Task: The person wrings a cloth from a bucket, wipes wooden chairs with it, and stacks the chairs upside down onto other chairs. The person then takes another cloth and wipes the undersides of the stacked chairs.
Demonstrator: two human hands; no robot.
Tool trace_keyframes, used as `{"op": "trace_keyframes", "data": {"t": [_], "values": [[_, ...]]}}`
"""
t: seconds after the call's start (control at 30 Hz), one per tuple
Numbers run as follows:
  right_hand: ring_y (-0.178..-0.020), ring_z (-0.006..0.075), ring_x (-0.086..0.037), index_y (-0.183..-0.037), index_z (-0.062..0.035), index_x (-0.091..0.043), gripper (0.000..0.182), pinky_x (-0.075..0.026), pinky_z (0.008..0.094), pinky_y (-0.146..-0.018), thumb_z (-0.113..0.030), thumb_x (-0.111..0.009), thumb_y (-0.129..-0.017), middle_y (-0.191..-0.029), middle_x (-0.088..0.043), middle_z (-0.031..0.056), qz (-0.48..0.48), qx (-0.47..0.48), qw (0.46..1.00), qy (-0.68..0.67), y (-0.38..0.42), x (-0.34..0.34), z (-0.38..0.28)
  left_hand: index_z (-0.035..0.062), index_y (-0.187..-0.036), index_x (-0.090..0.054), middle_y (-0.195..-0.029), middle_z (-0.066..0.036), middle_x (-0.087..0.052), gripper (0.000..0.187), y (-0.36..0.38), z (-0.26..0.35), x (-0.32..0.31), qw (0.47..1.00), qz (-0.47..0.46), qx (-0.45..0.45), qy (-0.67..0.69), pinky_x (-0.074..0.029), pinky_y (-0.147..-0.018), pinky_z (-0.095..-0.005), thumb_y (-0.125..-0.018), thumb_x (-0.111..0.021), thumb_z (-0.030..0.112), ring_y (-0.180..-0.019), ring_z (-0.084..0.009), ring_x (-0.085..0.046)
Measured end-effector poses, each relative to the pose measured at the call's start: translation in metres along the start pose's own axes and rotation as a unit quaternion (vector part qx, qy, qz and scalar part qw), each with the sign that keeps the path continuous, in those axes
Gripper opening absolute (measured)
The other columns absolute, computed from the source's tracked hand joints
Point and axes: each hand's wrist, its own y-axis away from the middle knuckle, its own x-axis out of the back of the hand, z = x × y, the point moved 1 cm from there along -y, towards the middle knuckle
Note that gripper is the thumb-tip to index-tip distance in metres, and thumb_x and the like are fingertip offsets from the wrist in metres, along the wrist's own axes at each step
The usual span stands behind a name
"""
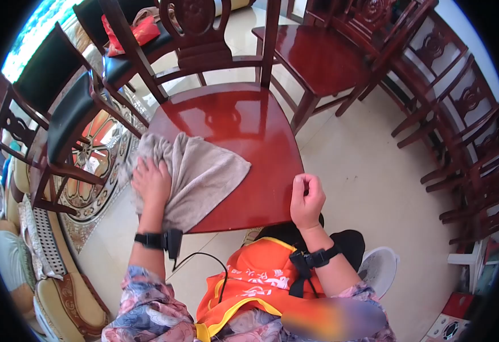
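Observation:
A glossy dark-red wooden chair seat point(261, 171) faces me in the middle, with its carved backrest at the far side. Over the seat's left part and edge lies a crumpled grey cloth point(204, 168). My left hand point(151, 181) presses on the cloth, palm down, with its fingers spread over the folds. Just off the seat's front right corner is my right hand point(307, 199), its fingers curled in a loose fist with nothing visible in them. Both wrists carry black straps.
More red wooden chairs point(326, 60) stand at the back right and along the right wall. Chairs with black seats point(70, 117) are at the left, one holding a red bag point(133, 35). A white bucket point(379, 268) sits on the floor beside me.

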Motion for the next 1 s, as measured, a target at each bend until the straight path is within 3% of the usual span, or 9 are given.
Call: {"op": "trace_keyframes", "data": {"t": [0.13,0.3,0.5,0.57,0.63,0.67,0.83,0.93,1.0], "values": [[-0.059,0.0143,-0.049,-0.082,-0.0004,-0.052,0.015,-0.041,0.0283,-0.054,-0.014,-0.052,-0.087,-0.070,-0.053,0.0048,0.027,-0.088,0.993,-0.078,0.003,-0.001,0.005,0.0013,-0.127,-0.041,-0.138,-0.023,-0.029,0.053,0.075,-0.005,-0.009,0.995,0.037,-0.052,-0.072,-0.018,-0.101,-0.0583,-0.088,-0.040,0.038,-0.129,-0.0423,-0.023],[-0.064,0.0100,-0.048,-0.082,-0.0012,-0.054,0.015,-0.042,0.0273,-0.059,-0.016,-0.052,-0.087,-0.074,-0.055,0.0015,0.042,-0.198,0.949,-0.241,-0.003,-0.002,0.017,0.0011,-0.119,-0.048,-0.138,-0.024,-0.028,0.054,0.161,0.100,0.009,0.972,0.030,-0.233,-0.002,-0.010,-0.102,-0.0624,-0.080,-0.051,0.038,-0.130,-0.0446,-0.018],[-0.073,0.0105,-0.048,-0.090,-0.0029,-0.054,0.015,-0.040,0.0243,-0.065,-0.017,-0.050,-0.088,-0.081,-0.054,0.0019,0.115,-0.305,0.909,-0.261,0.008,0.066,0.067,0.0061,-0.103,-0.054,-0.115,-0.018,-0.048,0.043,0.203,0.187,0.016,0.869,-0.054,-0.453,0.194,-0.016,-0.100,-0.0604,-0.077,-0.053,0.041,-0.115,-0.0376,-0.037],[-0.074,0.0107,-0.048,-0.091,-0.0025,-0.053,0.016,-0.041,0.0244,-0.066,-0.018,-0.050,-0.088,-0.081,-0.054,0.0017,0.061,-0.277,0.934,-0.216,0.016,0.085,0.065,0.0096,-0.102,-0.054,-0.114,-0.017,-0.049,0.038,0.203,0.171,0.011,0.858,-0.078,-0.472,0.188,-0.017,-0.100,-0.0605,-0.078,-0.052,0.040,-0.115,-0.0372,-0.038],[-0.074,0.0109,-0.048,-0.092,-0.0021,-0.053,0.017,-0.041,0.0244,-0.068,-0.019,-0.051,-0.089,-0.082,-0.053,0.0016,0.017,-0.243,0.954,-0.174,0.014,0.083,0.040,0.0117,-0.093,-0.054,-0.099,-0.014,-0.053,0.027,0.202,0.160,-0.007,0.806,0.183,-0.544,0.148,-0.028,-0.096,-0.0580,-0.076,-0.052,0.032,-0.107,-0.0353,-0.047],[-0.075,0.0105,-0.049,-0.094,-0.0022,-0.052,0.018,-0.041,0.0238,-0.069,-0.020,-0.051,-0.089,-0.083,-0.053,0.0016,-0.019,-0.180,0.972,-0.149,0.011,0.072,0.014,0.0128,-0.091,-0.053,-0.099,-0.013,-0.054,0.021,0.201,0.157,-0.008,0.792,0.215,-0.546,0.169,-0.033,-0.095,-0.0549,-0.076,-0.050,0.026,-0.103,-0.0345,-0.051],[-0.082,0.0189,-0.055,-0.101,-0.0034,-0.053,0.024,-0.045,0.0304,-0.074,-0.023,-0.054,-0.087,-0.093,-0.058,0.0089,-0.203,-0.019,0.978,-0.034,0.001,0.020,-0.014,0.0130,-0.099,-0.054,-0.104,-0.009,-0.055,0.028,0.191,0.134,-0.006,0.782,0.209,-0.563,0.170,-0.034,-0.096,-0.0463,-0.073,-0.052,0.023,-0.104,-0.0299,-0.052],[-0.085,0.0211,-0.056,-0.104,-0.0042,-0.052,0.025,-0.046,0.0337,-0.077,-0.022,-0.054,-0.087,-0.096,-0.058,0.0117,-0.194,-0.063,0.978,-0.044,0.005,0.010,-0.002,0.0168,-0.117,-0.054,-0.114,-0.008,-0.054,0.045,0.182,0.107,0.020,0.823,0.168,-0.514,0.172,-0.035,-0.091,-0.0402,-0.072,-0.054,0.019,-0.103,-0.0242,-0.053],[-0.080,0.0183,-0.055,-0.100,-0.0040,-0.052,0.023,-0.046,0.0313,-0.074,-0.021,-0.056,-0.086,-0.087,-0.056,0.0101,-0.146,-0.110,0.970,-0.161,0.008,0.007,0.011,0.0130,-0.107,-0.057,-0.107,-0.007,-0.058,0.034,0.177,0.098,0.026,0.830,0.175,-0.500,0.175,-0.040,-0.086,-0.0386,-0.073,-0.055,0.015,-0.097,-0.0229,-0.056]]}}
